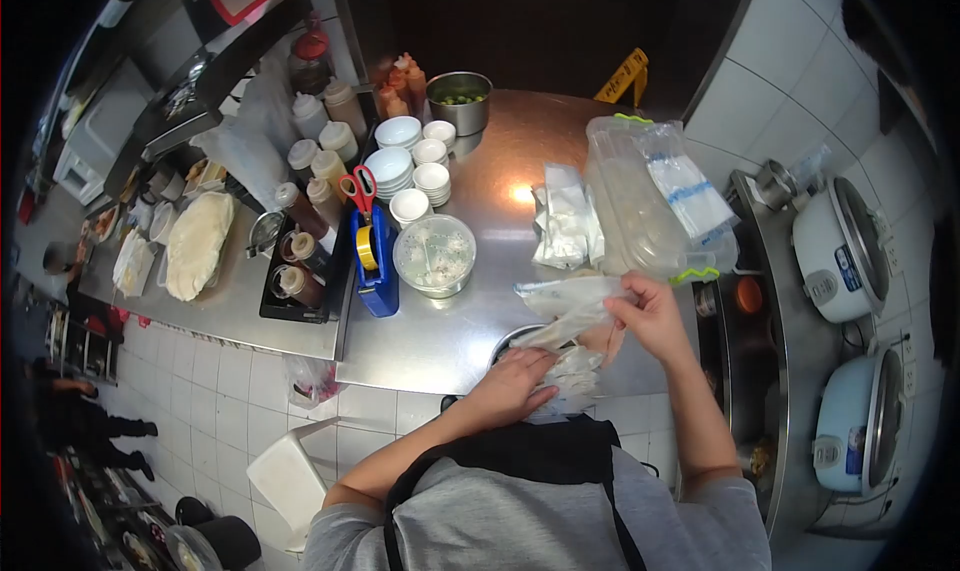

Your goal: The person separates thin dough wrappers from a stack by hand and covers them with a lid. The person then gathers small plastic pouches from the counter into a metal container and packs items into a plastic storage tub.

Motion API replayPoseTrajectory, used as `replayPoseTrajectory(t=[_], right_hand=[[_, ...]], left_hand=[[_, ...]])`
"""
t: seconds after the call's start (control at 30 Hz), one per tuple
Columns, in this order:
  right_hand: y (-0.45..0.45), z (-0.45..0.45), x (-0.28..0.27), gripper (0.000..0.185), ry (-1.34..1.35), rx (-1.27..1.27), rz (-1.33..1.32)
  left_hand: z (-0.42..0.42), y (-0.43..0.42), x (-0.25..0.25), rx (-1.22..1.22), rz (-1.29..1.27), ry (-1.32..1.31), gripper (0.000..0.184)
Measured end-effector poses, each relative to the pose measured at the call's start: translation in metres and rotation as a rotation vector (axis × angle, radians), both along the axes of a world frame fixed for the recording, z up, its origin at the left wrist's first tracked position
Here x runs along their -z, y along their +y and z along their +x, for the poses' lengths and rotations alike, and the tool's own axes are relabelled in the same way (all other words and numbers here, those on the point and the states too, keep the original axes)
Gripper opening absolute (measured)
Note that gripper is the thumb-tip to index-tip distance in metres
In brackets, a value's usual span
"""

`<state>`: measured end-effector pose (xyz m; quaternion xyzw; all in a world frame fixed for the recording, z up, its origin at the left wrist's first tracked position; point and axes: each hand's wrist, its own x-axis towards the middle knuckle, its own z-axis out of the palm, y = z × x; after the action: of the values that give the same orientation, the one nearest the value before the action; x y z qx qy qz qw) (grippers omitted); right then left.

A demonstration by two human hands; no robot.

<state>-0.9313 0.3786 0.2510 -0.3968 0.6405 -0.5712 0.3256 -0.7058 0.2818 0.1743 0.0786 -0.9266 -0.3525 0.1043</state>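
Observation:
My right hand (pixel 643 316) pinches the end of a flattened, translucent plastic bag (pixel 568 297) and lifts it above the metal table's near edge. My left hand (pixel 518 379) lies with its fingers stretched over a crumpled pile of thin plastic bags (pixel 575 373). Under that hand and the pile, part of a dark round rim (pixel 508 343) shows; the rest is hidden. Just beyond the bags is a stack of silvery-white packets (pixel 567 221). To its right, a clear plastic bin (pixel 632 206) with green handles has a white-and-blue package (pixel 688 193) on it.
Left on the table stand a blue tape dispenser (pixel 374 271) with red scissors (pixel 360 189), a clear tub (pixel 434 255), stacked white bowls (pixel 389 168) and a metal pot (pixel 459 104). Sauce bottles (pixel 300 211) fill a black tray. Rice cookers (pixel 835 256) line the right counter. A white stool (pixel 287 481) stands behind left.

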Motion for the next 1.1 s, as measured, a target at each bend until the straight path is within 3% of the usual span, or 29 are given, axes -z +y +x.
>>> replayPoseTrajectory(t=[0.07, 0.17, 0.27, 0.4, 0.6, 0.7, 0.77, 0.87, 0.97, 1.0, 1.07, 1.1], right_hand=[[-0.003, 0.000, 0.010, 0.009, 0.007, -0.019, -0.023], [-0.009, 0.003, 0.020, 0.015, 0.245, -0.030, 0.004], [-0.018, 0.013, 0.049, 0.016, 0.421, -0.167, -0.059], [-0.021, 0.018, 0.059, 0.016, 0.238, -0.152, 0.007], [-0.020, -0.004, 0.050, 0.017, 0.003, -0.023, -0.065], [-0.005, -0.018, 0.025, 0.015, -0.141, 0.042, -0.059], [0.007, -0.028, 0.018, 0.012, -0.275, 0.076, -0.039], [0.016, -0.032, 0.015, 0.011, -0.240, 0.097, -0.010], [0.021, -0.023, 0.028, 0.009, -0.040, 0.059, 0.073], [0.024, -0.022, 0.031, 0.010, 0.141, 0.083, 0.112], [0.020, -0.022, 0.039, 0.015, 0.497, 0.075, 0.141], [0.017, -0.015, 0.028, 0.017, 0.477, 0.087, 0.073]], left_hand=[[0.006, -0.003, -0.014, -0.052, 0.214, -0.023, 0.042], [0.008, 0.004, -0.008, -0.040, 0.049, 0.134, 0.033], [0.009, -0.006, -0.005, -0.087, 0.314, 0.117, 0.030], [-0.002, -0.018, -0.022, -0.525, 0.231, 0.272, 0.026], [-0.038, -0.026, -0.017, -0.337, -0.053, 0.402, 0.025], [-0.034, -0.038, -0.016, -0.327, 0.065, 0.130, 0.026], [-0.023, -0.046, -0.010, -0.334, 0.054, 0.133, 0.026], [-0.008, -0.052, -0.004, -0.327, 0.016, 0.113, 0.026], [-0.011, -0.057, 0.013, -0.264, -0.080, 0.147, 0.023], [-0.010, -0.060, 0.018, -0.249, -0.125, 0.166, 0.022], [-0.012, -0.063, 0.019, -0.199, -0.182, 0.081, 0.020], [-0.013, -0.063, 0.010, -0.191, -0.124, -0.082, 0.031]])
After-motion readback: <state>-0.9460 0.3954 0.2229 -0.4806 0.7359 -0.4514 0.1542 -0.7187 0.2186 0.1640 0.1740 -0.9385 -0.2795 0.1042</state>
